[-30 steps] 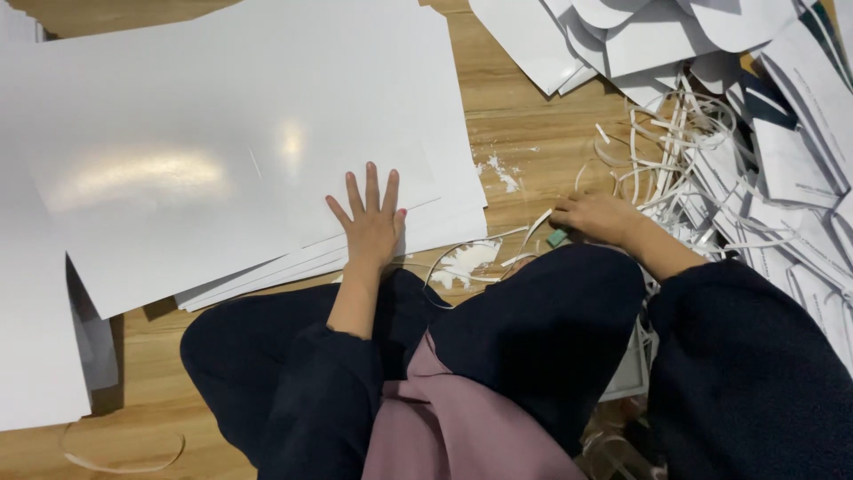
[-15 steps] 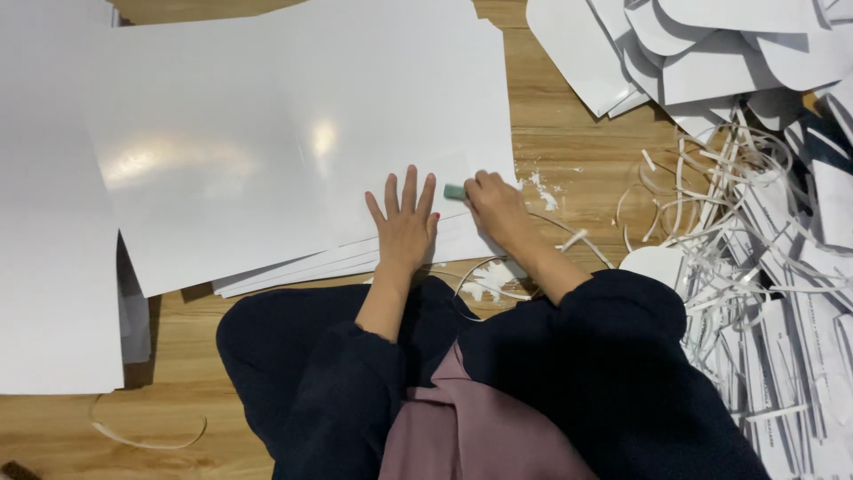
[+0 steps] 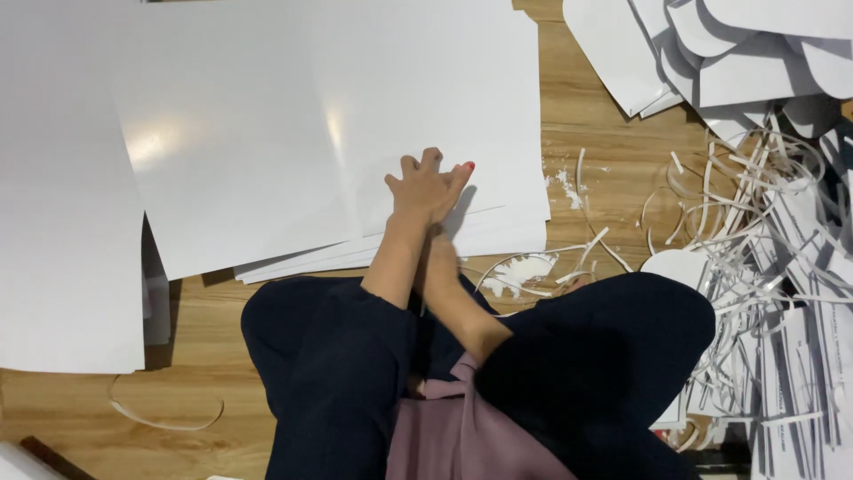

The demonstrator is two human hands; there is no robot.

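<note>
Surface: wood-grain floor (image 3: 613, 116), light brown, seen from above; the person sits on it with dark-trousered knees at the lower middle of the frame.
Left hand: left hand (image 3: 425, 185) lies at the centre of the frame on the white sheets, knuckles up, fingers bent and pressing down on the paper; its grip closes on nothing that can be seen.
Right hand: right hand (image 3: 442, 253) sits just below and partly under the left wrist, at the near edge of the sheets; the forearms cross, and whether its grip is open or closed cannot be told, as the fingers are hidden.
Sheets under the hands: stack of white sheets (image 3: 355, 107) fills the upper middle of the frame, glossy, with glare spots; its lower right corner fans out into several offset edges just right of the hands.
Left side: another large white sheet (image 3: 62, 222) covers the left of the frame, overlapped by the stack.
Scraps near the hands: torn white scraps (image 3: 520, 271) and curled strips lie on the floor just right of the right hand.
Right side: tangle of thin paper strips (image 3: 764, 231) spreads down the right edge.
Upper right: cut white shapes (image 3: 711, 53) with rounded edges lie piled on each other.
Lower left: one curled strip (image 3: 164, 416) lies alone on the floor.
</note>
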